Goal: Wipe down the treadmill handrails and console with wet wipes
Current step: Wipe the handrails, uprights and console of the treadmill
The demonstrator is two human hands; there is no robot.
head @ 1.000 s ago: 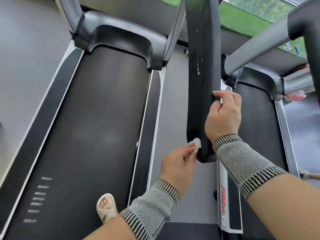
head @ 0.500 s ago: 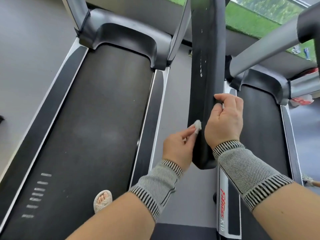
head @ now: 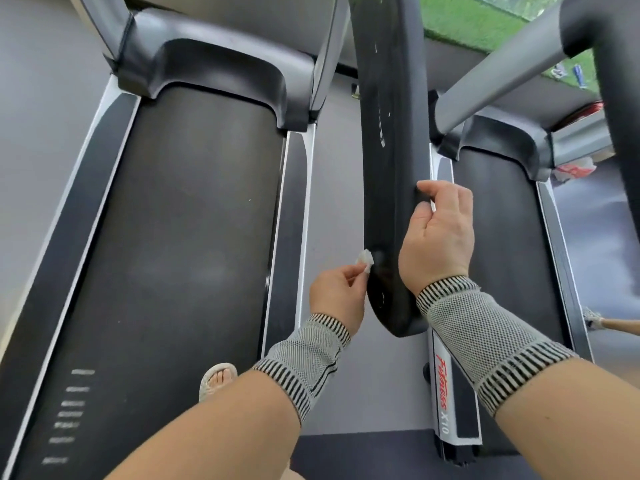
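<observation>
Head cam: the left hand (head: 337,292) has slid back down the black handrail (head: 391,168) toward its rounded end, so that stretch looks nearly done. It pinches a tiny wadded wet wipe (head: 365,260), probably touching the rail's left edge. The right hand (head: 438,237) curls round the rail, steadying it.

handrail (head: 391,168): I see matte black w/ small white scuff flecks
wipe (head: 365,260): white, tiny wad
wrist sleeves (head: 485,341): grey-white mesh knit, black/white striped cuffs
belt (head: 180,237): dark charcoal, faint pale dash marks at near end
side rail (head: 446,393): silver + black, red "Fitness" lettering, white "X10"
floor (head: 339,202): plain grey
sandal (head: 216,379): off-white
turf (head: 478,22): green, far bkgd
</observation>
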